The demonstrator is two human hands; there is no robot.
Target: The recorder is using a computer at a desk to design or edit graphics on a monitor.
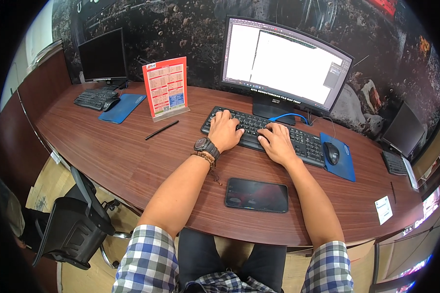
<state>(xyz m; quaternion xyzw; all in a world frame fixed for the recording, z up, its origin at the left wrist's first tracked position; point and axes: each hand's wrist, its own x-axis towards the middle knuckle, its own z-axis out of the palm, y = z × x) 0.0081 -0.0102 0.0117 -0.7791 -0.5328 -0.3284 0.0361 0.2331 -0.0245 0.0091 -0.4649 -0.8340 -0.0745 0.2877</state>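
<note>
A black keyboard point(310, 147) lies on the brown wooden desk in front of me. My left hand point(224, 133) rests on its left part, fingers spread over the keys. On that wrist are a dark watch and a beaded bracelet. Toward the keyboard's middle, my right hand point(277, 143) lies with its fingers apart on the keys. Neither hand grips anything. Behind the keyboard stands a monitor point(288, 61) showing a mostly white program window. A dark phone point(256, 195) lies between my forearms. Right of the keyboard, a black mouse point(331, 153) sits on a blue mouse pad point(346, 163).
A red and white sign point(166, 88) in a stand and a black pen point(162, 130) lie left of my hands. Farther left are a second monitor point(102, 56) and keyboard point(90, 98). A small paper card point(384, 210) is at right. An office chair point(73, 232) stands lower left.
</note>
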